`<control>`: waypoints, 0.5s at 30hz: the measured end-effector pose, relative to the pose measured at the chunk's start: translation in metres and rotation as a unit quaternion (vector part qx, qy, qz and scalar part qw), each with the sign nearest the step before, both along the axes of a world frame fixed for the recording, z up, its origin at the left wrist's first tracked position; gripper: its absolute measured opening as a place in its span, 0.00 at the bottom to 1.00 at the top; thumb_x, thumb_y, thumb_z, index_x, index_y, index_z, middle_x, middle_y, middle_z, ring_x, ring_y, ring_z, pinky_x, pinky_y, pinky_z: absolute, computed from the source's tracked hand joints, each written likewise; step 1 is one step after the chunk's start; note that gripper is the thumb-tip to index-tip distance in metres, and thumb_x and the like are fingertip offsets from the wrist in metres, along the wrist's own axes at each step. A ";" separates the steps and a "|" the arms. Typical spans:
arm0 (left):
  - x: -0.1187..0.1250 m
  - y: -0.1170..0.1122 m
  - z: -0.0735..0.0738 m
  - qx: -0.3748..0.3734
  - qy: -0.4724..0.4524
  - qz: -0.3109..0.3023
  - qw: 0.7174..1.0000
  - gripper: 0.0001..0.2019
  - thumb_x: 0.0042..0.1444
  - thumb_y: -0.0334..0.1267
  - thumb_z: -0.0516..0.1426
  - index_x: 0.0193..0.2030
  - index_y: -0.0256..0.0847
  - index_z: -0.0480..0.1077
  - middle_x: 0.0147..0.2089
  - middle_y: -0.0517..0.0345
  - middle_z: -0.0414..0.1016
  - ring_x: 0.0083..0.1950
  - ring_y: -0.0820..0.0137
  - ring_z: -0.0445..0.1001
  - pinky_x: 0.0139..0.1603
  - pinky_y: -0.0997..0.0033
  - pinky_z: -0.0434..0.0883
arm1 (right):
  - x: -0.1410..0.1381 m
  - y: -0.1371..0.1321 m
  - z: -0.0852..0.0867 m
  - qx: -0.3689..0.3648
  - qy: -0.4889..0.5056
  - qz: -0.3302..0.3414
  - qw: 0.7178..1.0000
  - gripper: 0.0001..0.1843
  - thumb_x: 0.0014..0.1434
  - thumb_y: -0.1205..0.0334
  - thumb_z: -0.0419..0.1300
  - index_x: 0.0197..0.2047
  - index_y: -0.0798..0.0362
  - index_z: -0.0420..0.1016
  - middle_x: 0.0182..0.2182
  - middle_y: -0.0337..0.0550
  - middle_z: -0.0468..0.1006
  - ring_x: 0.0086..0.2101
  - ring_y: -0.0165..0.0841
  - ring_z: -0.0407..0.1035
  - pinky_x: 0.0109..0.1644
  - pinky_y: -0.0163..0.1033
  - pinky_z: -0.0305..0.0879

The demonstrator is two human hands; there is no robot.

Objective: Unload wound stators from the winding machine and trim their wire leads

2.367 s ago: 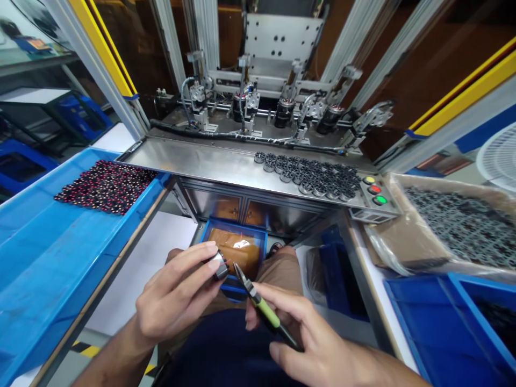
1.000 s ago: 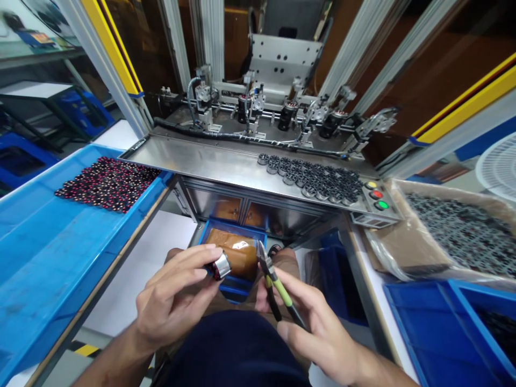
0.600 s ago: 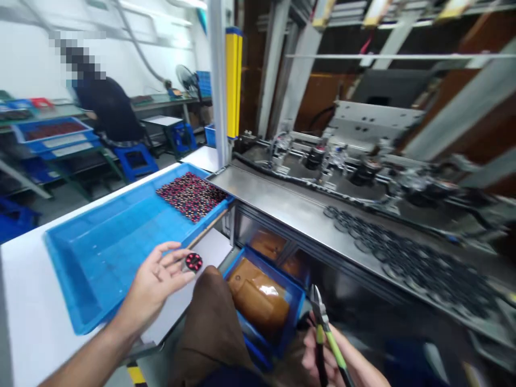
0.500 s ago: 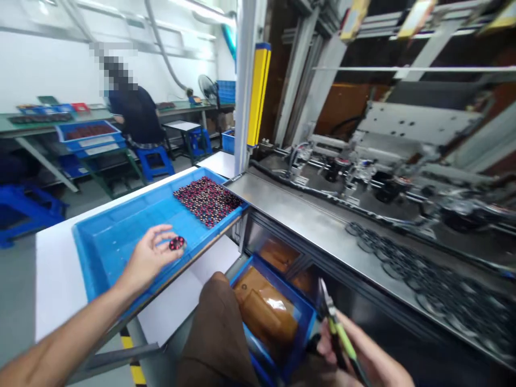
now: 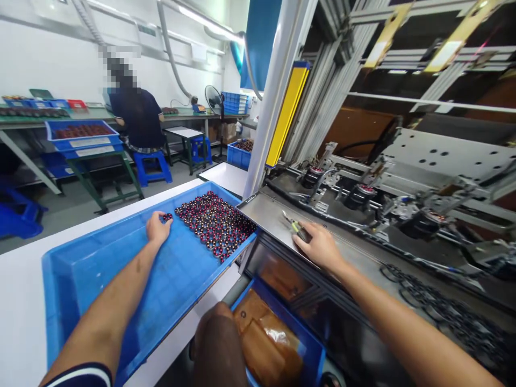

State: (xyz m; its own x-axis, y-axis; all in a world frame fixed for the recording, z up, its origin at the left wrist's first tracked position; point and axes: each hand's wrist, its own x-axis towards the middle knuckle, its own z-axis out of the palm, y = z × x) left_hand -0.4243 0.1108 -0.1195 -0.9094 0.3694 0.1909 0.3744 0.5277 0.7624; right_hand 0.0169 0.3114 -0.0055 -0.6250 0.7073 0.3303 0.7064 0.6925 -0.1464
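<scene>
My left hand is over the blue tray, its fingers closed on a small round stator, dark with pink-red spots. Right of it, many similar stators are packed together at the tray's far end. My right hand is closed around the green-and-black handles of small pliers. Their jaws point away, to the upper left, low over the metal ledge. Whether the pliers touch the ledge I cannot tell.
A machine with fixtures stands behind the ledge, beside a yellow guard bar. Black rings lie heaped at the ledge's right. Below is a blue bin holding brown wrapped packs. A person sits at a far bench.
My left hand has carried the stator farther up the tray, toward the packed ones. My right hand has brought the pliers up from beside my knee to the metal ledge. The view has shifted.
</scene>
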 end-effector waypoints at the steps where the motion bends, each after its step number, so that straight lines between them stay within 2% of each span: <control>1: -0.002 0.004 -0.004 -0.001 0.009 -0.002 1.000 0.15 0.61 0.42 0.58 0.52 0.37 0.69 0.50 0.51 0.73 0.48 0.64 0.74 0.50 0.55 0.73 | -0.004 0.001 -0.004 0.006 0.002 0.004 1.000 0.24 0.59 0.54 0.56 0.54 0.60 0.75 0.48 0.57 0.78 0.49 0.45 0.72 0.57 0.47 0.65; 6: -0.005 0.013 -0.014 -0.001 0.045 -0.005 0.999 0.18 0.58 0.39 0.60 0.54 0.38 0.67 0.51 0.51 0.73 0.46 0.66 0.74 0.53 0.56 0.70 | -0.016 0.007 -0.012 0.021 0.019 0.021 0.999 0.22 0.61 0.54 0.54 0.50 0.59 0.77 0.49 0.58 0.76 0.49 0.47 0.69 0.58 0.50 0.63; 9: -0.001 0.013 -0.013 -0.004 0.064 0.003 0.998 0.18 0.60 0.41 0.59 0.55 0.38 0.67 0.55 0.49 0.71 0.47 0.65 0.74 0.51 0.56 0.72 | -0.019 0.010 -0.014 0.016 0.038 0.023 0.999 0.22 0.61 0.54 0.54 0.50 0.61 0.77 0.48 0.60 0.76 0.49 0.48 0.69 0.57 0.52 0.64; 12: 0.007 0.008 0.001 -0.019 0.092 0.000 0.996 0.17 0.62 0.42 0.57 0.55 0.37 0.68 0.54 0.49 0.71 0.50 0.63 0.74 0.50 0.54 0.74 | -0.020 0.011 -0.016 0.007 0.084 0.025 0.996 0.23 0.61 0.52 0.57 0.50 0.62 0.77 0.50 0.61 0.76 0.51 0.48 0.69 0.59 0.52 0.63; 15: 0.023 0.001 0.029 -0.048 0.131 -0.035 0.990 0.17 0.63 0.42 0.57 0.55 0.37 0.68 0.55 0.49 0.72 0.52 0.61 0.74 0.51 0.53 0.74 | -0.020 0.007 -0.015 0.015 0.152 0.026 0.988 0.24 0.59 0.52 0.60 0.50 0.62 0.76 0.52 0.62 0.75 0.54 0.49 0.68 0.62 0.53 0.61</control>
